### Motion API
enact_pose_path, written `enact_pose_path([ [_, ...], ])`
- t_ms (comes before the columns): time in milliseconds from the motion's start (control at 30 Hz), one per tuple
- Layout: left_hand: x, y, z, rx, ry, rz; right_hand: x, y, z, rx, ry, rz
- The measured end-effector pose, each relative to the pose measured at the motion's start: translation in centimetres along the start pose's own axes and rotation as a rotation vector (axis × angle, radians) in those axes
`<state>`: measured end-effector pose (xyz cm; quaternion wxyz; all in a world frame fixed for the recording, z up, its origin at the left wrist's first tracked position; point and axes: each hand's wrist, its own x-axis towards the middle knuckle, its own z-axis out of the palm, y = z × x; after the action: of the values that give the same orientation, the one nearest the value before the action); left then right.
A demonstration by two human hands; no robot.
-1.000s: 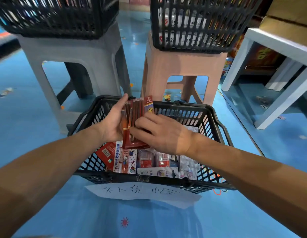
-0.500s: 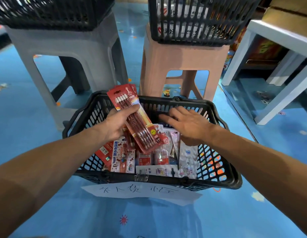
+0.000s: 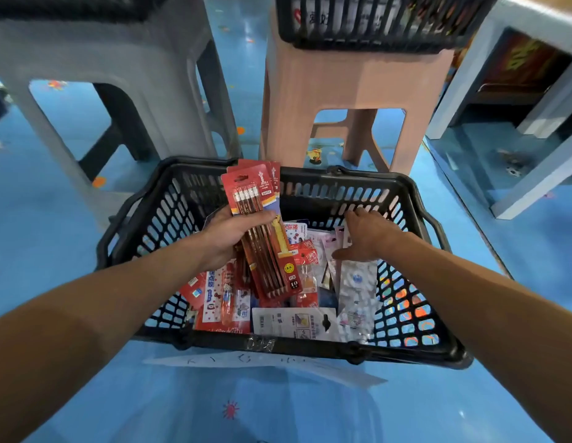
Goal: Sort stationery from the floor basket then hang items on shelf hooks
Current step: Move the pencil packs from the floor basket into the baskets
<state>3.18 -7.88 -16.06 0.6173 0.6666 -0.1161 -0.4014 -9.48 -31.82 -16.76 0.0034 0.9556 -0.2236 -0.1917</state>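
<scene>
Landmark: black basket point(image 3: 390, 180) standing on the blue floor point(image 3: 278, 410).

Left hand point(image 3: 227, 238): over the basket's left half, fingers closed round a stack of red pencil packs point(image 3: 257, 199). The thumb lies across the front of the top pack about midway along its length; the other fingers are behind the stack and hidden. At least 2 further card tops fan out behind the front one. The stack is tilted, its top end above the basket's far rim and its lower end over the goods inside the basket. The front pack shows a row of brown pencils and a "10" mark near its lower end.

Right hand point(image 3: 369, 239): inside the basket's right half, fingers straight and spread, holding nothing. The fingertips point(image 3: 352, 215) are close to the far wall; the thumb points left over pale pink and white packets. Contact with those packets cannot be confirmed.

Other contents: a red-and-white pen pack point(image 3: 225, 297) at the near left, a white carded pack point(image 3: 291, 324) against the near wall, and a clear packet point(image 3: 358, 282) at the right.

Outside the basket: a handwritten paper label point(image 3: 262, 362) hangs from the near wall. A grey stool point(image 3: 118, 59) stands beyond the far left corner, a pink stool point(image 3: 342, 81) beyond the far rim, carrying a second black basket point(image 3: 374, 24).
</scene>
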Motion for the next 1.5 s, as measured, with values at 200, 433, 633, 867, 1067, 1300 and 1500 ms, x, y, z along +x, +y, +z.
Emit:
enact_pose_path([
  [200,0.6,-0.6,-0.5,0.028,-0.031,-0.046,0.4,-1.0,0.1,-0.094,0.003,0.112],
  [433,0.5,-0.5,-0.5,0.014,0.000,-0.033,-1.4,-2.5,-0.9,-0.003,-0.053,0.210],
  [633,-0.3,0.2,-0.7,0.065,0.000,-0.008,-2.9,-3.2,-2.8,0.122,0.007,0.191],
  [867,-1.3,1.0,-1.5,0.062,0.027,0.016,-2.7,-1.7,-6.6,0.701,0.054,0.082],
  [1067,-2.0,1.0,-1.9,0.073,0.058,0.094,-5.0,-0.3,-9.2,1.312,0.080,-0.256],
  [1300,-2.5,1.6,-1.1,0.062,0.034,0.031,-4.8,-0.3,-10.4,1.752,0.059,-0.316],
  [1500,-4.0,2.6,0.7,0.027,-0.012,-0.018,-5.0,-1.4,-10.8,1.822,0.017,-0.288],
])
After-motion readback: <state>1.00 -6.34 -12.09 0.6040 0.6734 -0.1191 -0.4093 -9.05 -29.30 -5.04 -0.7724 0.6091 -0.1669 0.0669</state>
